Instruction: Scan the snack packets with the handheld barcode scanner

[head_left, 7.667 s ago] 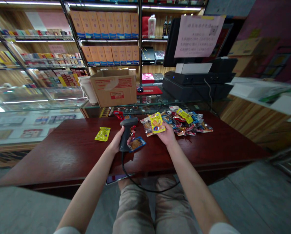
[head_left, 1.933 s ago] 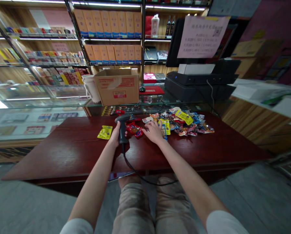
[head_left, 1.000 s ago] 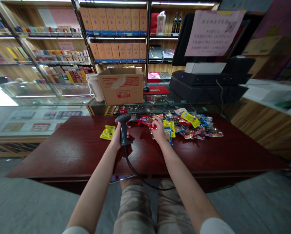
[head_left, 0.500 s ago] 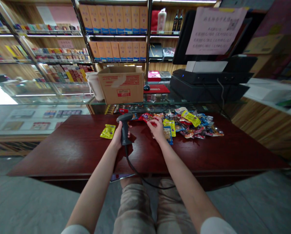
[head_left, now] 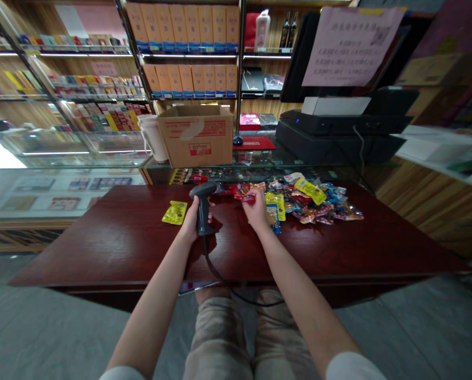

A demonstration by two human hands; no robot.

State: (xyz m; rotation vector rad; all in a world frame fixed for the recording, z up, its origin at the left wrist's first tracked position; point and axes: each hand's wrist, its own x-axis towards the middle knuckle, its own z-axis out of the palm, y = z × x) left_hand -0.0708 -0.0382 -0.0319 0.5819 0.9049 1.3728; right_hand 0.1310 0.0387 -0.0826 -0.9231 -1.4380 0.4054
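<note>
My left hand (head_left: 192,220) is wrapped round the handle of a dark grey barcode scanner (head_left: 202,211), which stands upright over the table with its cable hanging toward me. Between the fingers of my right hand (head_left: 255,208) is a red snack packet (head_left: 243,197), its far part overlapping other packets. A yellow snack packet (head_left: 175,212) lies alone to the left of the scanner. Just right of my right hand are a second yellow packet (head_left: 276,205) and a blue-edged packet (head_left: 273,217), at the side of a heap of mixed snack packets (head_left: 318,203).
The dark red wooden table (head_left: 117,248) stretches before me. Behind it, a glass counter carries an open cardboard box (head_left: 198,140), a white cup (head_left: 154,138) and a black cash register with a monitor (head_left: 338,132). The scanner cable (head_left: 220,275) droops over the front edge.
My right hand has closed on the red packet and lifted its near end slightly, tilting it. My left hand and the scanner have stayed nearly still.
</note>
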